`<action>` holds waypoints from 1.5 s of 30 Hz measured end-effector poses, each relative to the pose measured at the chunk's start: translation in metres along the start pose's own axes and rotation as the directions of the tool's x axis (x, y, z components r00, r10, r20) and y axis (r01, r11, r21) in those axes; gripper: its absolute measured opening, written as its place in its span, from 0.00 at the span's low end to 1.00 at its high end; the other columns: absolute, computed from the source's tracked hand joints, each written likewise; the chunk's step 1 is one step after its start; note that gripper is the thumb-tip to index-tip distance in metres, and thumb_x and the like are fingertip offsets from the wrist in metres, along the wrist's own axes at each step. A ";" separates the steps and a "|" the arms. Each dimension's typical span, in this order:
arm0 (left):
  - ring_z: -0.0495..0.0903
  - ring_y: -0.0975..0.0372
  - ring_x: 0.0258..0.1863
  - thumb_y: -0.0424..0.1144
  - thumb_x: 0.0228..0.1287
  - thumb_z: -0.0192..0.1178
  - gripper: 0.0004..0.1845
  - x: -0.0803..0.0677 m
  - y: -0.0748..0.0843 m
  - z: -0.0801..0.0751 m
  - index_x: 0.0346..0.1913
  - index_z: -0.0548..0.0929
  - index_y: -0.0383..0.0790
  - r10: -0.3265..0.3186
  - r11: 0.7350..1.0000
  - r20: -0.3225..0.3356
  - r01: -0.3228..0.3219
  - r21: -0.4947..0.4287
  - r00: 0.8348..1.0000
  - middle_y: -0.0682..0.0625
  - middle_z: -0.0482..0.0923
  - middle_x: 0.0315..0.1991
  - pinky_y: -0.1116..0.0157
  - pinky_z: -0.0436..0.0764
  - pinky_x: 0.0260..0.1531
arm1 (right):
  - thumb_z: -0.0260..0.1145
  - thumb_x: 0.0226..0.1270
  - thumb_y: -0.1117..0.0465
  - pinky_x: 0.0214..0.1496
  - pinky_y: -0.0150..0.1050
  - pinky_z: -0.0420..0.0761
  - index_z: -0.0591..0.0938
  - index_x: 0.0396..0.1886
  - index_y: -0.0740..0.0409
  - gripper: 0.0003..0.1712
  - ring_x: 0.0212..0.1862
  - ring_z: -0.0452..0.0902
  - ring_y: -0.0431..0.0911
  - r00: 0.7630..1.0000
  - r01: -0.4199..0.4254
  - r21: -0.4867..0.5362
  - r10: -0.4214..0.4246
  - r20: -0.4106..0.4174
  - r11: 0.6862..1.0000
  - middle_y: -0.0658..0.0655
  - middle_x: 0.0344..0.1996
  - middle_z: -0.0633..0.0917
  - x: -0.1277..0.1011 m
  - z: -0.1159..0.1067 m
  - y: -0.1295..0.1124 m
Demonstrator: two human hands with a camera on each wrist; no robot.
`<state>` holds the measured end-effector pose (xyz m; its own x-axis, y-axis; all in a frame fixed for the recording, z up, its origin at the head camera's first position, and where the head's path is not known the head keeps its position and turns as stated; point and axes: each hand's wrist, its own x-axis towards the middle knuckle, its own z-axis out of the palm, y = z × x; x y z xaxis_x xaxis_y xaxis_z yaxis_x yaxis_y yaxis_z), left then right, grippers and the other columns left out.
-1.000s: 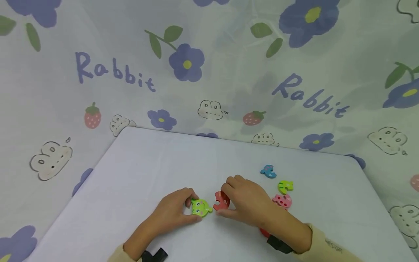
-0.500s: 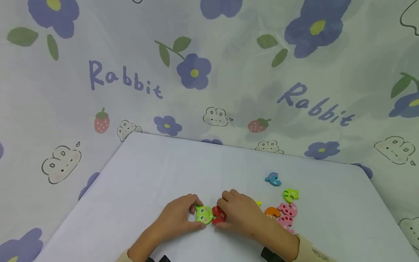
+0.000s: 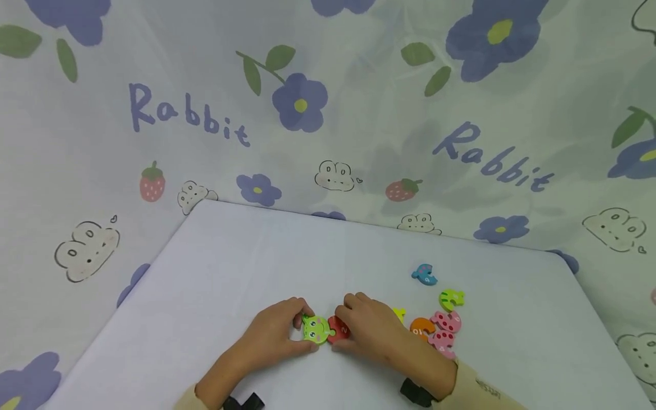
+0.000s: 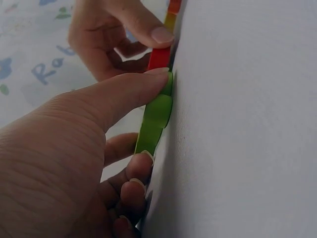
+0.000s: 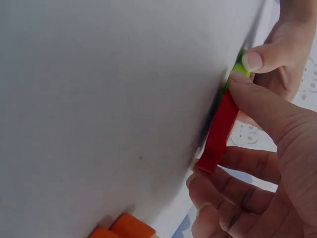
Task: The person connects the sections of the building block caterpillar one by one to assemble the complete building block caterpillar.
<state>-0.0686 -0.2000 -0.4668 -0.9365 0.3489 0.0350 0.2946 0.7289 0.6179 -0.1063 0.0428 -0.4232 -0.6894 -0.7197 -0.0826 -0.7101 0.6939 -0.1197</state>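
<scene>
A green puzzle piece (image 3: 315, 329) with a smiling animal face lies on the white table, its edge meeting a red puzzle piece (image 3: 336, 328) marked with a 2. My left hand (image 3: 271, 333) pinches the green piece between thumb and fingers. The red piece is gripped by my right hand (image 3: 371, 330), which covers its right part. In the left wrist view the red piece (image 4: 159, 58) and green piece (image 4: 157, 111) stand edge to edge. From the right wrist, the red piece (image 5: 221, 126) shows between thumb and curled fingers.
Right of my right hand lie an orange piece (image 3: 422, 327), pink dotted pieces (image 3: 447, 322) and a green striped piece (image 3: 451, 299). Farther back is a blue piece (image 3: 425, 275). A yellow piece (image 3: 399, 314) peeks out behind the right hand. A printed cloth (image 3: 359, 114) hangs behind the table.
The right hand has brought the red piece leftward, from a gap away to against the green piece. The left hand keeps its pinch. The orange and yellow pieces have come into sight.
</scene>
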 end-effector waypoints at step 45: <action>0.69 0.72 0.30 0.52 0.52 0.81 0.26 0.002 0.001 0.000 0.54 0.84 0.57 0.014 1.000 -0.014 -0.014 0.001 1.000 0.65 0.72 0.33 0.70 0.72 0.31 | 0.81 0.57 0.39 0.47 0.35 0.83 0.86 0.52 0.54 0.32 0.44 0.74 0.43 0.995 -0.095 0.023 0.095 -0.005 0.995 0.50 0.42 0.80 -0.011 0.004 -0.009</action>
<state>-0.0699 -0.1986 -0.4665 -0.9348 0.3511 0.0544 0.3080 0.7246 0.6165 -0.0919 0.0442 -0.4248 -0.7543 -0.6506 -0.0883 -0.6382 0.7581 -0.1343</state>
